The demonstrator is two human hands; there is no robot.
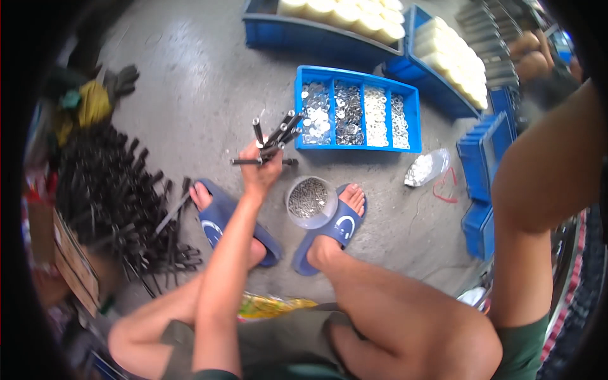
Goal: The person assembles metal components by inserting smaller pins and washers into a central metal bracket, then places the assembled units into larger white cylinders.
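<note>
My left hand (263,170) is closed around a loose bunch of several short black rods (278,142) with silvery ends, which point in different directions. It hangs above the floor, just left of a translucent tub (333,209) of small metal screws (308,196). Ahead and to the right of this hand is a blue divided bin (354,151), its compartments filled with flat washers (315,117), dark metal pieces (349,114) and small pale ring-like parts (375,117). My right arm (525,209) bends upward at the right edge, and its hand is out of view.
A large heap of black rods (101,190) lies at left, with gloves (95,104) behind it. Blue crates (316,38) of white cylinders stand at the back. A clear bag of white parts (421,171) and stacked blue bins (478,164) are at right. Another person (532,57) sits far right.
</note>
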